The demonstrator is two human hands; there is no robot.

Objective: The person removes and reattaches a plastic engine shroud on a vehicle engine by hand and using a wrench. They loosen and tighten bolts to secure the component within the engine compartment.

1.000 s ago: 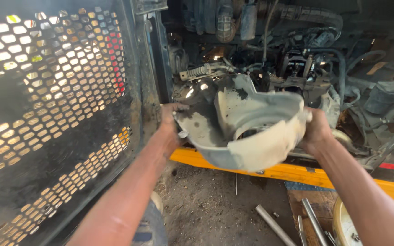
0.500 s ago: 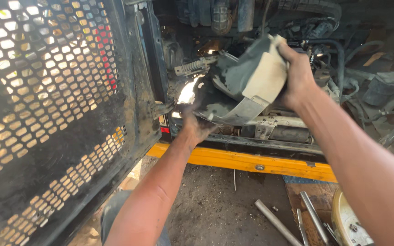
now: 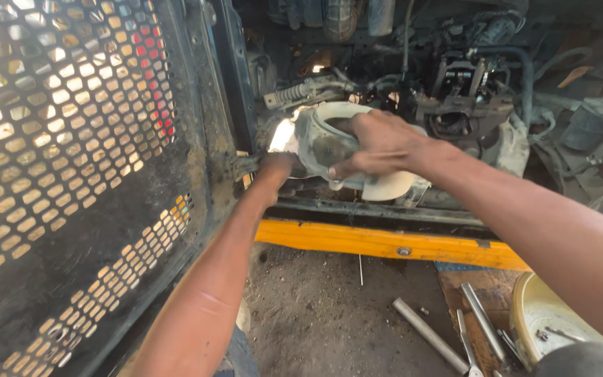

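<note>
Fills the whole left side: a dark perforated metal door [image 3: 71, 181], swung open, daylight showing through its oblong holes. Behind it, across the top: a grimy engine bay [image 3: 455, 84] crowded with hoses, brackets and a coiled spring. Spans the lower edge of the bay: a yellow frame beam [image 3: 385, 244], one bolt head near its middle. Below that: oily dirt ground [image 3: 315, 314].

Sits at the mouth of the bay, just above the beam and close to the door's hinge edge: a pale grey-white moulded housing [image 3: 336, 150], rounded, with a ring-shaped opening at its top and a lighter lip hanging at its lower right. Tilted, smeared with dirt.

Lies spread over the front of the housing: the right hand [image 3: 378, 143], fingers wide and pressed flat to the shell, thumb low, more a broad clasp than a closed fist. Reaches up under the housing's left edge: the left hand [image 3: 277, 167], fingers curled and mostly hidden behind the part, so cannot tell how tightly closed; touching its lower left rim.

At lower right, on the ground: a cream-coloured bucket [image 3: 525, 307], and beside it several steel rods [image 3: 455, 328] lying loose, well apart from both hands.
</note>
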